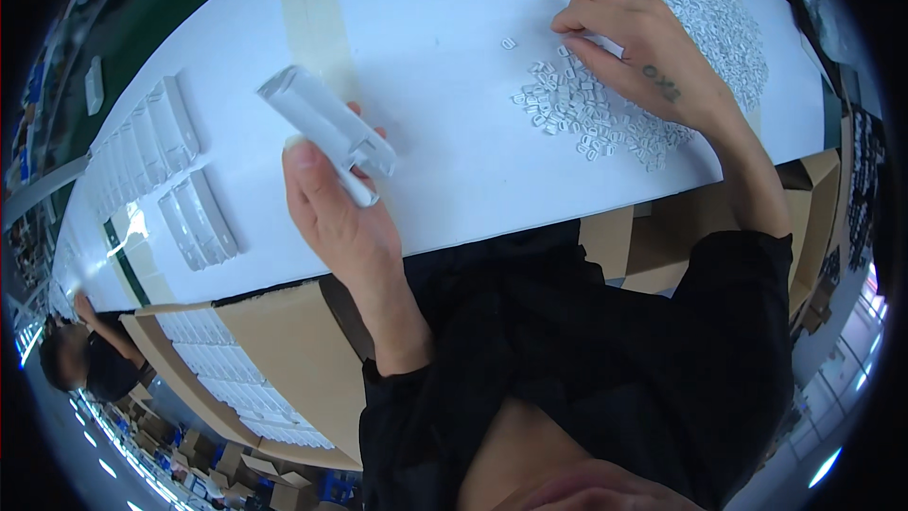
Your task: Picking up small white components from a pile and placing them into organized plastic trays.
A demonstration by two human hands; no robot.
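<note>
My left hand (345, 232) is closed round a long white plastic part (317, 114), a trough-like housing with a small raised clip near its lower end. It is held tilted above the white tabletop (445, 199), thumb on its near side and fingertips showing beyond it. At the right, my right hand (653, 61) is over a heap of small clear plastic pieces (567, 109). Its thumb and forefinger are brought together; whatever lies between them is too small to make out. One loose small piece (509, 43) lies just left of that heap.
A larger pile of small pieces (733, 33) spreads behind my right hand. More white housings (147, 147) lie in a row at the left, with a few nearer ones (199, 220). Below the table edge stand a cardboard box (284, 350) holding rows of housings and another box (662, 237). A co-worker (104, 360) is at far left.
</note>
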